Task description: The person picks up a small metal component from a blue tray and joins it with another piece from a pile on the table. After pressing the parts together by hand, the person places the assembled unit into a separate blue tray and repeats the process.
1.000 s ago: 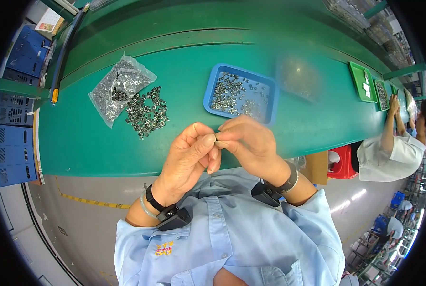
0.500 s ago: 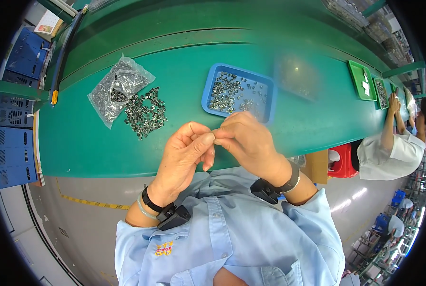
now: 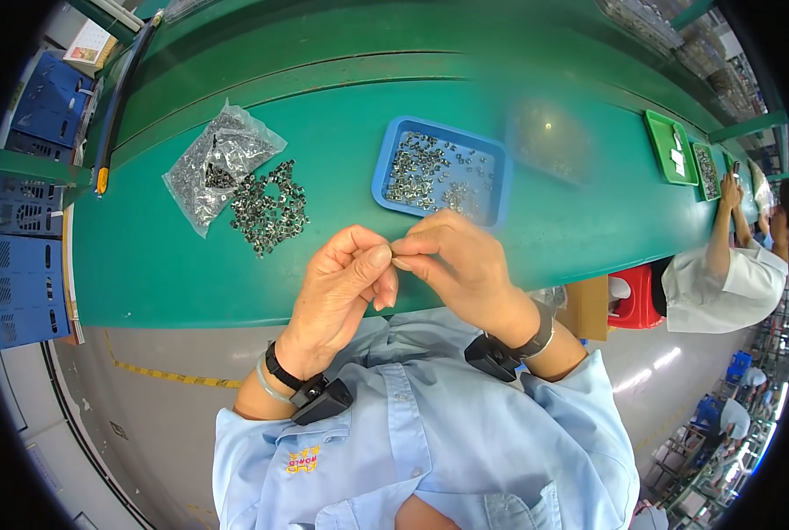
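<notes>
The long green surface [image 3: 235,265] curves across the view, its near edge running just below the hands. On it sits a blue tray [image 3: 386,168] of small metal parts, just beyond the fingers. To the left lies a clear bag [image 3: 213,159] of the same parts, touching a loose pile [image 3: 266,208] of them.

Above the surface's near edge, the left hand [image 3: 341,283] and right hand [image 3: 461,261] meet fingertip to fingertip. Each grip is a narrow pinch on a tiny part [image 3: 393,250], barely visible between them. Best done, I'd say, with the wrists steady and the pinch light, so the part doesn't spring away.

There's open surface between pile and tray. A co-worker's arm [image 3: 721,230] rests on the surface well apart at the right.
</notes>
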The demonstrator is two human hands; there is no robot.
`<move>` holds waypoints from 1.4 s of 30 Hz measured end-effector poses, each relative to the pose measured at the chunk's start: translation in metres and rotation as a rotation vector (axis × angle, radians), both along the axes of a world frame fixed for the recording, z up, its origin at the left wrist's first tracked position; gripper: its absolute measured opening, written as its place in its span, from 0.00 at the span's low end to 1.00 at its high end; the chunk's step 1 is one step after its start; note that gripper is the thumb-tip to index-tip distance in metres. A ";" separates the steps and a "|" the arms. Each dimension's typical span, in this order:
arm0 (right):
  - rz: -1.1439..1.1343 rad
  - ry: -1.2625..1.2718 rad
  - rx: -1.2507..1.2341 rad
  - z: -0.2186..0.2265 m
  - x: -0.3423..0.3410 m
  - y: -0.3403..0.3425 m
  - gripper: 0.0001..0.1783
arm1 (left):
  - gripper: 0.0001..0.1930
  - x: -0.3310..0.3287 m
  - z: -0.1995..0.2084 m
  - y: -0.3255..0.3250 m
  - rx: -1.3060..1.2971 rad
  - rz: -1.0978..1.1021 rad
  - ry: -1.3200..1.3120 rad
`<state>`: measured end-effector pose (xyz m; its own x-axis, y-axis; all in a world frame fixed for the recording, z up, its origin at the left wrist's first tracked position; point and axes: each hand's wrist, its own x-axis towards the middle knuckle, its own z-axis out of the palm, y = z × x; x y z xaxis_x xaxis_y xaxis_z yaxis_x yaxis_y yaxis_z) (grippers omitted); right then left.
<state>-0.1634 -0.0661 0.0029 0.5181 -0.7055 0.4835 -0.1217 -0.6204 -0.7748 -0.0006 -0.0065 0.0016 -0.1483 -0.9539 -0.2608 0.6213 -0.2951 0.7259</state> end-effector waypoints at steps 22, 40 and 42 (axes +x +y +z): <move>0.000 -0.113 0.095 -0.009 0.003 0.000 0.10 | 0.10 0.000 0.004 0.001 0.031 0.024 0.033; -0.013 -0.057 0.057 -0.013 0.005 0.003 0.08 | 0.09 -0.003 -0.006 0.001 0.039 0.013 0.146; -0.002 -0.037 0.080 -0.011 0.003 0.003 0.08 | 0.09 -0.002 -0.006 0.002 0.050 0.015 0.151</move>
